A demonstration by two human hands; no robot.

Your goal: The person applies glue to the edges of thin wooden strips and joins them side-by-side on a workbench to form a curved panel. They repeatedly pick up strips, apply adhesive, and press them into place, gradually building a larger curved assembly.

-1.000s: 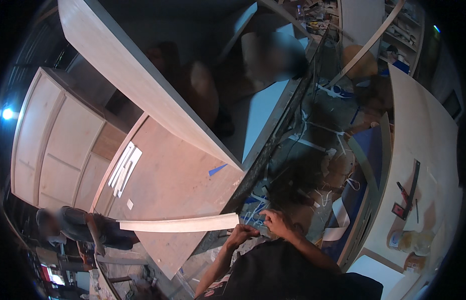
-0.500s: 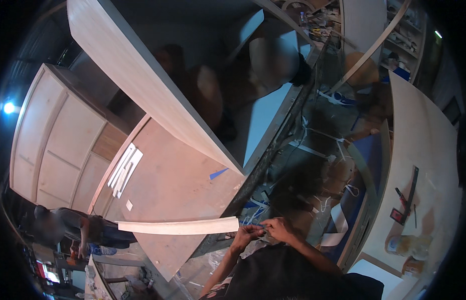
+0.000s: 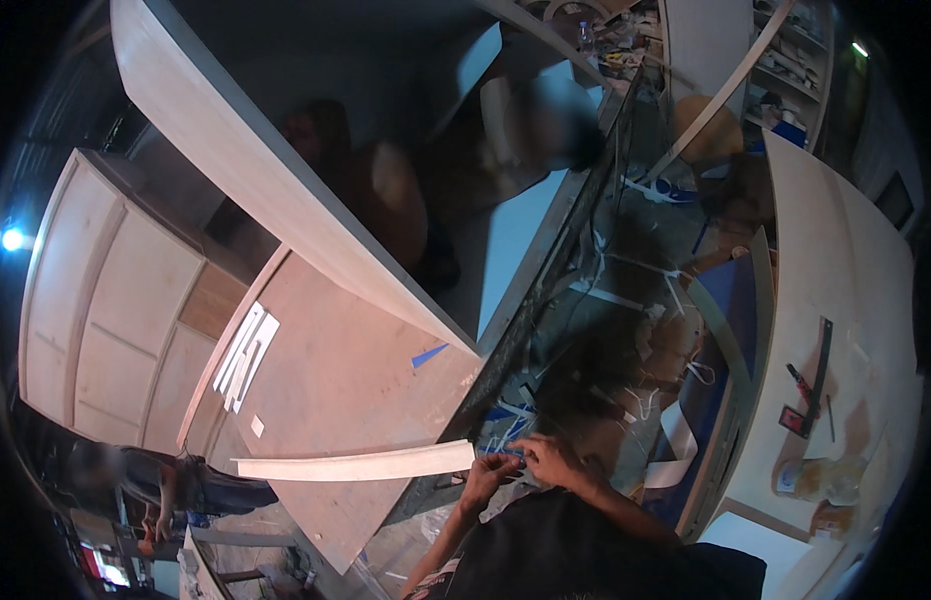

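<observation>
Close together in front of my body, both hands are closed with fingertips pinched. My left hand (image 3: 488, 480) is beside the near end of a long, pale, slightly curved wooden strip (image 3: 355, 463); whether they touch I cannot tell. My right hand (image 3: 553, 463) bends in from the right, fingers curled toward the left. A small thin blue piece (image 3: 516, 452) shows between the fingertips of both hands; its shape is mostly hidden. The wooden strip lies across the corner of a broad brownish board (image 3: 355, 370).
A large pale panel (image 3: 285, 190) slants over the board, with people in shadow behind it. White strips (image 3: 247, 355) lie on the board. Scraps litter the floor (image 3: 605, 350). At right, a pale worktop (image 3: 855, 300) holds a black square (image 3: 817, 375) and a plastic bottle (image 3: 825, 480). Another person stands far left.
The view has shifted slightly, so most surroundings appear a little further left. My hands stay together, with the right fingers slightly nearer the left. The wooden strip remains in place.
</observation>
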